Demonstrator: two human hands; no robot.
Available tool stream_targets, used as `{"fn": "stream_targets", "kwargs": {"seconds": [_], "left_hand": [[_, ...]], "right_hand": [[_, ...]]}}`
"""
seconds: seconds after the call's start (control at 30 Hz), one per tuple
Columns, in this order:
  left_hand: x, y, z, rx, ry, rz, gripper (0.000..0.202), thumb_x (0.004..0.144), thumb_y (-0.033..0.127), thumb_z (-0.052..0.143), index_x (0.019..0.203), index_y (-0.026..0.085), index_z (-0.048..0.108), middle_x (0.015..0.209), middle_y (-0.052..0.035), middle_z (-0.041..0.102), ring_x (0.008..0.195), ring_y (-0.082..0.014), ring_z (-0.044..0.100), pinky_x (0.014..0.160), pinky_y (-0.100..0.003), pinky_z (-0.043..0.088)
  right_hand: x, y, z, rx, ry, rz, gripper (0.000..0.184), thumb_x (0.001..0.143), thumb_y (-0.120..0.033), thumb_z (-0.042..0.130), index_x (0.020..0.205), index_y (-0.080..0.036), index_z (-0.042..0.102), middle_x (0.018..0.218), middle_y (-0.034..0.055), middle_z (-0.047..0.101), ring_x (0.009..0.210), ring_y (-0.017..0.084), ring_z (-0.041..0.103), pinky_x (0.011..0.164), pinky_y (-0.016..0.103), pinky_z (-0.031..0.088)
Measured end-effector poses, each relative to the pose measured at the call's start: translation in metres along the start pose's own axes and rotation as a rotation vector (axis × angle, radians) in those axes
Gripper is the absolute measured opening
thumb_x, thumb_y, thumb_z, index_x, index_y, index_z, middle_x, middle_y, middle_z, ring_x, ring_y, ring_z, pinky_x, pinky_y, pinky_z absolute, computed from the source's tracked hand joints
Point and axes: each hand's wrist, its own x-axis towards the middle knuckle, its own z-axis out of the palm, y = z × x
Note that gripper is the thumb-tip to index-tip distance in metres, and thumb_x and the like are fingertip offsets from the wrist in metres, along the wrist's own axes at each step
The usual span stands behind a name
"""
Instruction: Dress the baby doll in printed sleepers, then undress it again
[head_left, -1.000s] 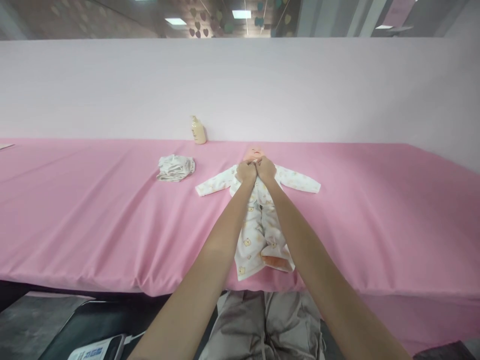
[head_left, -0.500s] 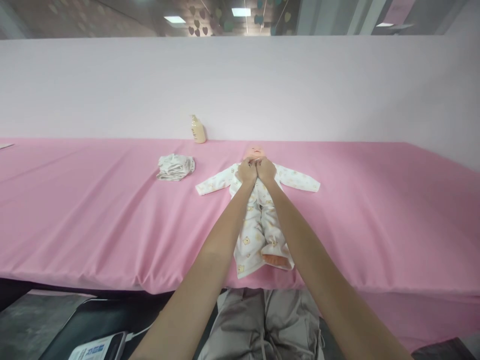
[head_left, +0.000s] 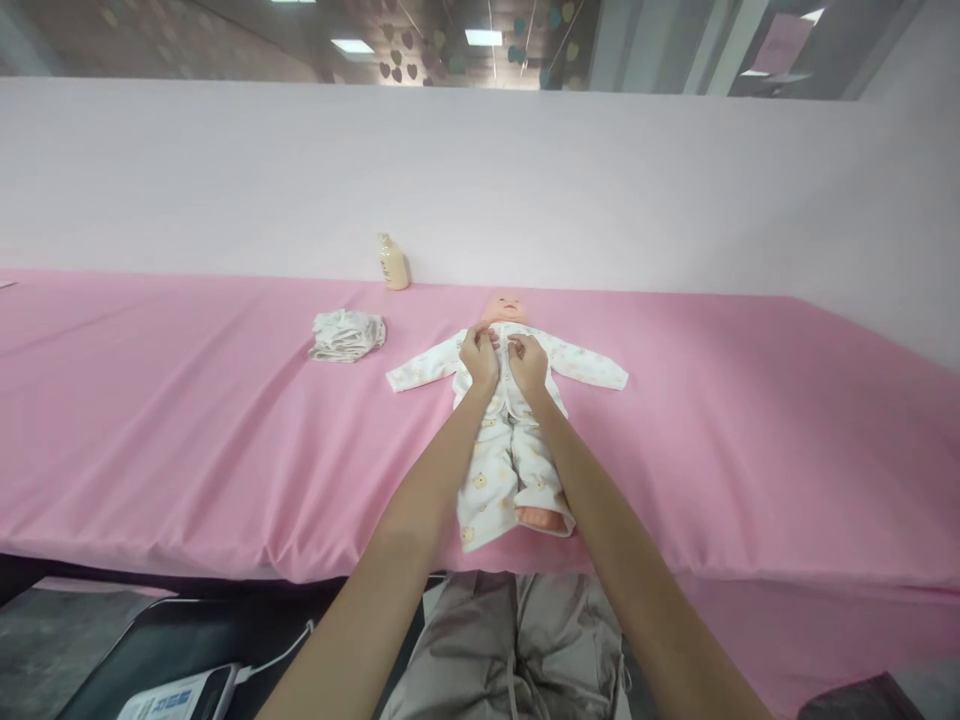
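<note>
A baby doll [head_left: 508, 308] lies on its back, head toward the wall. It wears a white printed long-sleeved shirt [head_left: 589, 368] with the sleeves spread out, and matching trousers [head_left: 487, 480]. My left hand [head_left: 480, 356] is at the upper chest of the shirt, just below the doll's chin, its fingers curled on the cloth. On the other side of the front opening, my right hand [head_left: 528, 362] has bent fingers pinching at the shirt. A small gap shows between the two hands. The fingertips are small and partly hidden.
A pink sheet [head_left: 225, 420] covers the table. To the left lies a folded white cloth stack [head_left: 346, 336], and a cream pump bottle [head_left: 393, 263] stands by the wall. A phone-like device [head_left: 180, 695] with a white cable is on a black chair [head_left: 217, 630] below.
My hands were together at the shirt's collar. They have drawn apart and shifted slightly down the chest, so more of the doll's neck and shirt front shows.
</note>
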Motion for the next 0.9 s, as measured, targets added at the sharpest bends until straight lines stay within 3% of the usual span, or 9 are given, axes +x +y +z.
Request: {"fn": "stream_targets", "kwargs": {"seconds": [0.17,0.27,0.5,0.73,0.9], "left_hand": [[-0.014,0.006,-0.011,0.449,-0.107,0.212,0.023,0.079,0.013,0.045,0.091,0.016,0.064,0.097,-0.0093,0.064,0.096,-0.0208,0.058,0.091,-0.034,0.043],[-0.022,0.011,-0.016,0.587,-0.151,0.265,0.024,0.083,0.019,0.044,0.093,0.017,0.066,0.100,-0.0107,0.061,0.098,-0.0225,0.056,0.092,-0.036,0.041],[-0.024,0.009,-0.021,0.612,-0.179,0.256,0.016,0.080,0.021,0.049,0.083,0.018,0.065,0.091,-0.0077,0.062,0.092,-0.0220,0.055,0.087,-0.034,0.041],[-0.024,0.007,-0.022,0.568,-0.190,0.309,0.014,0.084,0.021,0.046,0.083,0.021,0.060,0.090,-0.0044,0.062,0.089,-0.0202,0.055,0.084,-0.033,0.041],[-0.023,0.005,-0.024,0.519,-0.228,0.363,0.012,0.085,0.022,0.048,0.083,0.021,0.061,0.088,-0.0037,0.062,0.085,-0.0195,0.055,0.083,-0.033,0.040]], "right_hand": [[-0.014,0.001,-0.003,-0.055,-0.002,-0.074,0.015,0.082,-0.020,0.050,0.086,-0.018,0.065,0.084,0.0065,0.059,0.083,0.022,0.054,0.082,0.035,0.041],[-0.014,0.001,-0.003,-0.029,0.018,-0.071,0.013,0.081,-0.016,0.048,0.080,-0.019,0.061,0.083,0.0056,0.059,0.082,0.021,0.053,0.081,0.034,0.040],[-0.013,0.003,-0.004,0.034,0.044,-0.103,0.011,0.081,-0.016,0.048,0.074,-0.021,0.055,0.078,0.0031,0.059,0.077,0.019,0.051,0.076,0.032,0.040],[-0.013,0.001,-0.003,-0.024,0.049,-0.047,0.010,0.081,-0.017,0.049,0.073,-0.020,0.055,0.078,0.0052,0.059,0.078,0.020,0.052,0.078,0.035,0.041],[-0.014,0.002,-0.004,0.049,0.065,-0.028,0.009,0.078,-0.019,0.052,0.071,-0.020,0.058,0.076,0.0039,0.060,0.074,0.019,0.053,0.075,0.034,0.043]]}}
